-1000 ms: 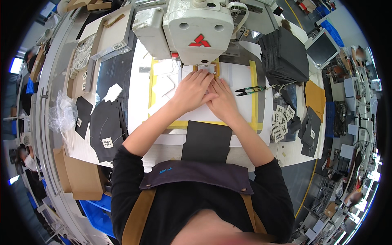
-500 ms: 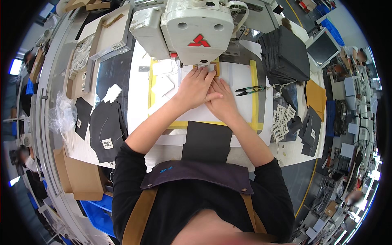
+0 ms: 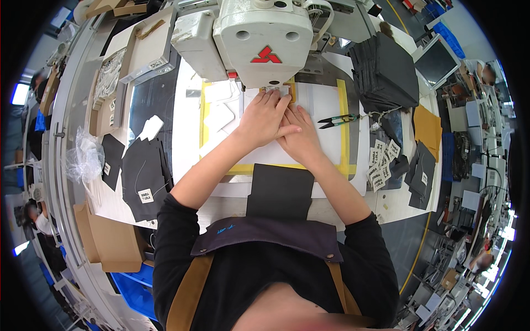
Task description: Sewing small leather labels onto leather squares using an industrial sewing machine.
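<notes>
Under the head of a white sewing machine point(image 3: 264, 41), my left hand point(image 3: 264, 120) lies flat, its fingers stretched toward the needle area. My right hand point(image 3: 301, 135) is beside it, palm down with fingers extended, partly covered by the left hand's thumb. Both press on a white work sheet point(image 3: 326, 154) bordered with yellow tape. Whatever lies beneath the fingertips is hidden. A small yellow-edged clamp or plate point(image 3: 293, 92) shows just past the fingertips. Between my forearms, a black flat piece point(image 3: 280, 193) hangs over the near table edge.
Thread snips point(image 3: 339, 121) lie right of my hands, near loose white labels point(image 3: 381, 165) and a stack of black pieces point(image 3: 385, 74). At left are more black pieces point(image 3: 144, 179), a plastic bag point(image 3: 85, 154) and an open box point(image 3: 110, 77). White cards point(image 3: 220, 117) sit left of the needle.
The view has shifted very slightly. Both hands keep the same place and pose under the machine head.
</notes>
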A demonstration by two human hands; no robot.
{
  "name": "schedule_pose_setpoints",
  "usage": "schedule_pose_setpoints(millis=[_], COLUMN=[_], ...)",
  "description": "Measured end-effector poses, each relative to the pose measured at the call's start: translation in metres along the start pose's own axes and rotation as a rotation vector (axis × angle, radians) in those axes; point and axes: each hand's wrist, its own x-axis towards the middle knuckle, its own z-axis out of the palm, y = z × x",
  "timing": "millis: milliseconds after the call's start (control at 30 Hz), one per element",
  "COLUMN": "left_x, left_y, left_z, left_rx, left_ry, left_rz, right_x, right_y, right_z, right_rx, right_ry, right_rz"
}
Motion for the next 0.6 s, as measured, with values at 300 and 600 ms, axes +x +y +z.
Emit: schedule_pose_setpoints(millis=[300, 600], left_x=[0.0004, -0.0005], left_y=[0.0001, -0.0005], left_z=[-0.0010, -0.0005], left_rx=[0.000, 0.017], left_ry=[0.004, 0.010], left_rz=[0.002, 0.012], right_x=[-0.0004, -0.0003], right_y=[0.0013, -0.0028], right_z=[0.0005, -0.0014], right_rx=[-0.043, 0.001], right_ry=[0.025, -0.004], right_rz=[-0.032, 0.007])
